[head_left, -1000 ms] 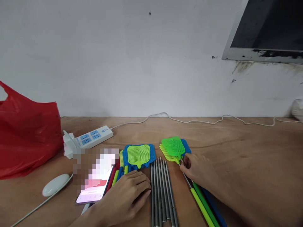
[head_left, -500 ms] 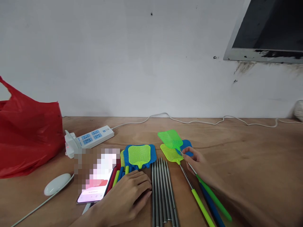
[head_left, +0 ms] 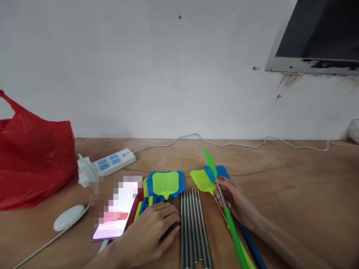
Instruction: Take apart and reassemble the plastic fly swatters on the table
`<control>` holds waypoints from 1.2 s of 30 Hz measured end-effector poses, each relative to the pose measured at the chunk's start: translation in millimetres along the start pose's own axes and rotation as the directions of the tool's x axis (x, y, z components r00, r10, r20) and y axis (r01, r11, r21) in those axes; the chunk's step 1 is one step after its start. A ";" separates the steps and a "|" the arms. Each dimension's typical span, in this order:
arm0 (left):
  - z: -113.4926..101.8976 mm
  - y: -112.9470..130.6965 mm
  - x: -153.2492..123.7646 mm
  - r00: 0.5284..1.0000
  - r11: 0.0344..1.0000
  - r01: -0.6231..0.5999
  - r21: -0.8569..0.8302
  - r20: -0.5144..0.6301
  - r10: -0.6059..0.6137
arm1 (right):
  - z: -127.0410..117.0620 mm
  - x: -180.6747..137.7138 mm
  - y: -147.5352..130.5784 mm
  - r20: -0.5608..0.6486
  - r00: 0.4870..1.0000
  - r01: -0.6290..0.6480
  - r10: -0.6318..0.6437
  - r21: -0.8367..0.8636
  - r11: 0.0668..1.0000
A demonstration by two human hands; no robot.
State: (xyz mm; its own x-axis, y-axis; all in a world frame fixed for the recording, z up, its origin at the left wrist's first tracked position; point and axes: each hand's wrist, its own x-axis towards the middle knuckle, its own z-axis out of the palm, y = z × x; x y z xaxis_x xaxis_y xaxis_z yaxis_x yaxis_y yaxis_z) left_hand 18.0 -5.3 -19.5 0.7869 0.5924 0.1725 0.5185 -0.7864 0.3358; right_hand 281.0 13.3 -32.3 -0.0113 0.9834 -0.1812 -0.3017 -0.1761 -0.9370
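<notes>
1. Swatter (head_left: 228, 218), bright green, is held in the right hand (head_left: 235, 200), whose fingers close on its metal shaft just below the head; the shaft hides part of the grip.
2. Its long axis slants: the head points away from the person, beyond the right fingertips and a little left of them, while the handle runs back toward the person on the inner side of the right wrist.
3. The head shows nearly edge-on and looks raised off the table (head_left: 294, 186).
4. Right is clearly the nearer hand; the left hand (head_left: 155, 231) lies well apart, across the metal rods (head_left: 193, 228), which stand in a row between the two.
5. The left hand is loosely curled over coloured handles (head_left: 144, 204), fingertips just beside the rods; whether it grips anything cannot be told.
6. Just beyond the right fingertips lie the heads of a yellow-green swatter (head_left: 201, 180) and a blue swatter (head_left: 223, 172); the yellow-green handle passes partly behind the green one, and the blue handle emerges below the right wrist.
</notes>
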 end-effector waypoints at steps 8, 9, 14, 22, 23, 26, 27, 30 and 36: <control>1.0 -1.3 -0.7 1.000 1.000 0.020 0.014 0.012 -0.021 | -2.4 3.4 2.7 0.039 0.995 -0.103 0.096 0.261 0.960; 1.1 -1.5 -0.8 0.999 0.999 0.030 0.012 0.013 -0.030 | -1.9 3.2 2.6 0.042 0.993 -0.115 0.107 0.281 0.953; -1.9 0.6 0.1 0.993 0.990 0.106 -0.095 -0.043 -0.111 | 2.3 -2.2 2.3 0.066 0.994 -0.104 0.087 0.321 0.941; -0.4 9.2 -0.2 0.977 0.929 0.194 -0.315 -0.019 -0.210 | 13.1 -14.1 6.2 0.077 0.995 -0.082 0.061 0.315 0.946; 0.9 9.2 -0.5 0.974 0.923 0.208 -0.324 -0.022 -0.227 | 15.1 -15.8 6.3 0.086 0.995 -0.076 0.052 0.297 0.952; 3.0 8.3 -0.8 0.962 0.901 0.252 -0.352 -0.010 -0.273 | 20.0 -20.2 7.9 0.125 0.992 -0.038 0.008 0.244 0.969; 2.7 8.2 -0.8 0.958 0.896 0.266 -0.356 -0.003 -0.286 | 20.9 -21.3 9.2 0.131 0.991 -0.023 -0.008 0.234 0.972; -0.4 9.7 -1.0 0.951 0.891 0.298 -0.344 0.024 -0.309 | 21.1 -22.8 14.1 0.118 0.992 0.012 -0.041 0.234 0.972; -1.7 12.2 -1.8 0.944 0.886 0.322 -0.334 0.046 -0.326 | 20.7 -22.8 19.8 0.074 0.995 0.053 -0.070 0.210 0.976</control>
State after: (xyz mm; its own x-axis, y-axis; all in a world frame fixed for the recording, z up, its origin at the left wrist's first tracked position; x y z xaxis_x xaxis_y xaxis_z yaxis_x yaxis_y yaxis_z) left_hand 22.3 -15.6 -14.2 0.5893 0.8079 0.0106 0.6012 -0.4472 0.6623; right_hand 255.5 -11.6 -40.6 -0.0605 0.9938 -0.0929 -0.4956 -0.1107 -0.8615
